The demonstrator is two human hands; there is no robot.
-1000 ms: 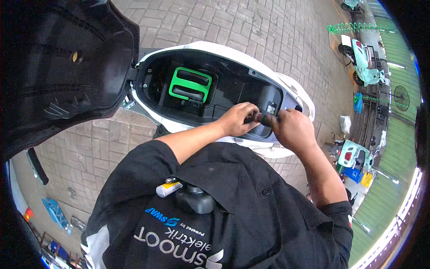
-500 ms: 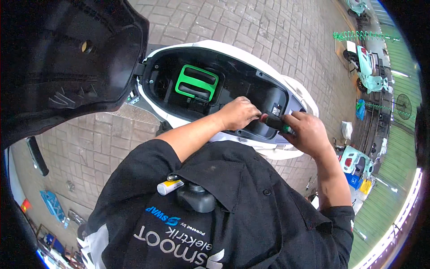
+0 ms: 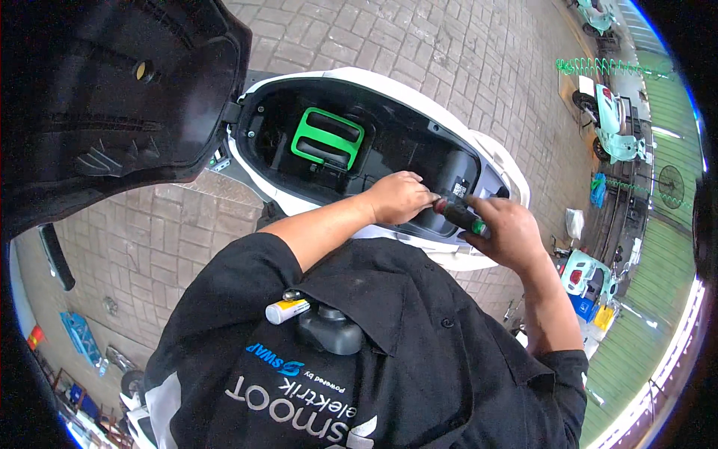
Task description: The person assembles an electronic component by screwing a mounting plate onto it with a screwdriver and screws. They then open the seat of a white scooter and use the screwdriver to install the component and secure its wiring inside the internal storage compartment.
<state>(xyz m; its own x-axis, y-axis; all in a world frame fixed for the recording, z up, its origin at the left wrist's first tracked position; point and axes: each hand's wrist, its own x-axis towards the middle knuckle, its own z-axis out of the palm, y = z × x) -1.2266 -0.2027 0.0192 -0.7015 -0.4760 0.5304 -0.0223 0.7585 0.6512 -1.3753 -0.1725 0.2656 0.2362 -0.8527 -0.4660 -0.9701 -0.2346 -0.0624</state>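
Observation:
A screwdriver (image 3: 459,215) with a dark handle, a red collar and a green butt end lies level above the right part of a scooter's open under-seat compartment (image 3: 396,120). My right hand (image 3: 508,232) grips the handle loosely between thumb and fingers. My left hand (image 3: 400,198) is closed, its fingertips pinched at the metal shaft beyond the red collar; the very tip is hidden by them. Inside the compartment, left of my hands, sits a green handle frame (image 3: 327,138) on a black block.
The raised black seat (image 3: 127,97) hangs at the left on its hinge. White body panels (image 3: 359,73) rim the compartment. Brick paving (image 3: 314,34) surrounds the scooter. Mint-green scooters (image 3: 617,123), a fan (image 3: 671,182) and a blue crate (image 3: 583,307) stand at the right.
The right hand's fingers have loosened and shifted on the handle, baring more of the screwdriver and its green end. My left hand stays nearly where it was.

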